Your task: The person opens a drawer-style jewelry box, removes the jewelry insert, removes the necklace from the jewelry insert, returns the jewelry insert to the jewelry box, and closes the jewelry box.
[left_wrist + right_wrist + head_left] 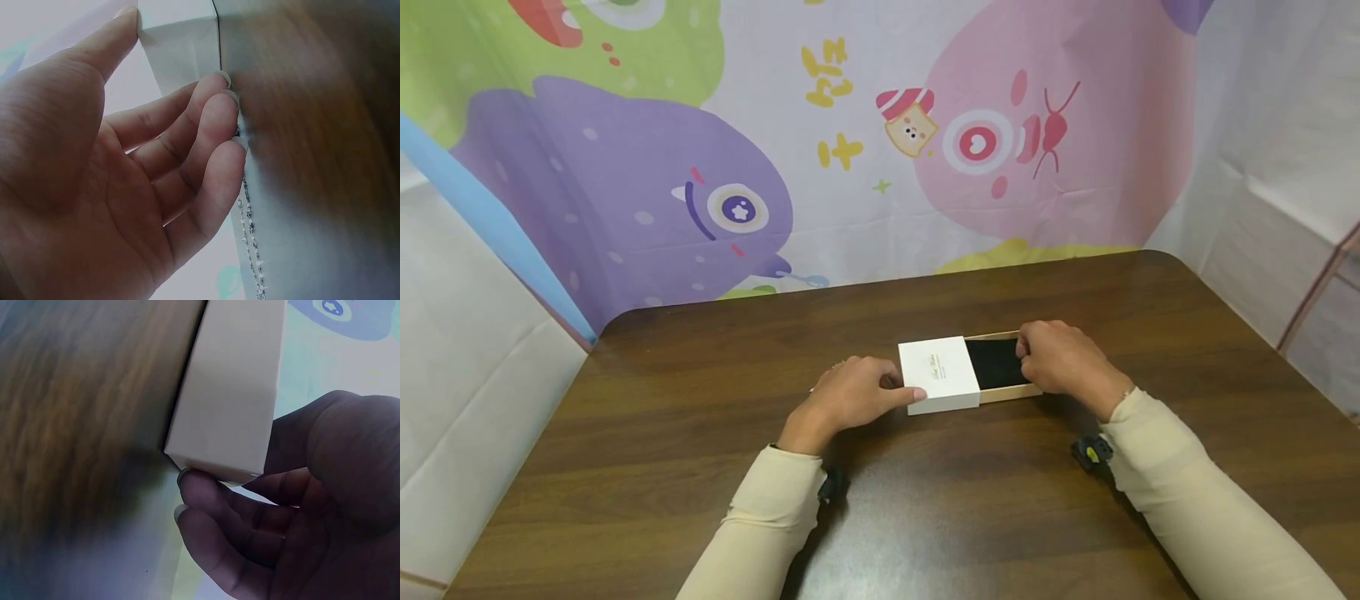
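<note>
A small white slide-out box lies on the table, its lid sleeve [940, 372] printed with fine gold lettering. From the sleeve's right side extends a cream drawer [1011, 392] with a black lining [997, 363]. My left hand [853, 392] holds the sleeve's left end, thumb at the near corner and fingers bent by the end face. At the drawer's far right end, my right hand [1058, 358] pinches the end wall; the right wrist view shows fingertips under the drawer's corner [219, 469]. A thin silver chain [251, 240] lies beyond the left fingers in the left wrist view.
The box rests on a dark brown wooden table [940, 492] with rounded far corners. Behind it hangs a cloth [850, 225] printed with cartoon creatures. Both forearms wear cream sleeves [1180, 467], and a dark wrist camera [1092, 452] sits at the right cuff.
</note>
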Available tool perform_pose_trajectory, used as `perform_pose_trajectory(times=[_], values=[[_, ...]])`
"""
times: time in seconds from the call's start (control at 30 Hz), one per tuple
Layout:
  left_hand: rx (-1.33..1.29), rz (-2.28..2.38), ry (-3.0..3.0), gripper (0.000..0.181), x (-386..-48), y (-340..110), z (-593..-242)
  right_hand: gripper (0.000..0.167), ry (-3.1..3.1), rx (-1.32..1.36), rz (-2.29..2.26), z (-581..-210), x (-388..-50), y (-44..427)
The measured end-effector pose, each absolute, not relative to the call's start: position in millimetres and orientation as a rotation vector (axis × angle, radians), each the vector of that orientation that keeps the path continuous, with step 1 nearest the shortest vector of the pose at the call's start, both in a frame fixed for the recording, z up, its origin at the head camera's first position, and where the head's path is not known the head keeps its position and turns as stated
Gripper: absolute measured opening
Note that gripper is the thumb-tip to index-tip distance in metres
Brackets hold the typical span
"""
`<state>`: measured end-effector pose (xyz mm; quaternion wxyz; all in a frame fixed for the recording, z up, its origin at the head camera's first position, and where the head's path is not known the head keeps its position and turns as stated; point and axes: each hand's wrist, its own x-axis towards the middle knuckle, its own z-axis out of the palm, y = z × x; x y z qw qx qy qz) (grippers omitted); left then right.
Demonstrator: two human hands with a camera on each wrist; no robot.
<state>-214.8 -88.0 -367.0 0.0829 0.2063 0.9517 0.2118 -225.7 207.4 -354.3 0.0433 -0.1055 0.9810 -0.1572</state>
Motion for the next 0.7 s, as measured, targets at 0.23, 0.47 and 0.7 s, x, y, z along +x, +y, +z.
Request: perform_pose_trajectory(times=[0.23,0.47,0.7], values=[[0.616,0.638,2.839,0.045,-214.9,-87.7,-366.4,0.009,3.002,-0.334,-0.489,-355.4,-227.0,206.6],[0.619,0.652,2.838,0.044,-215.2,-87.9,-367.0,0.008,3.027,-0.373,-0.487,-356.1,-226.5,205.2],[0.614,0.652,2.84,0.042,-215.1,-87.8,-367.3,0.006,3.028,-0.362,-0.472,-356.2,-225.4,204.3]])
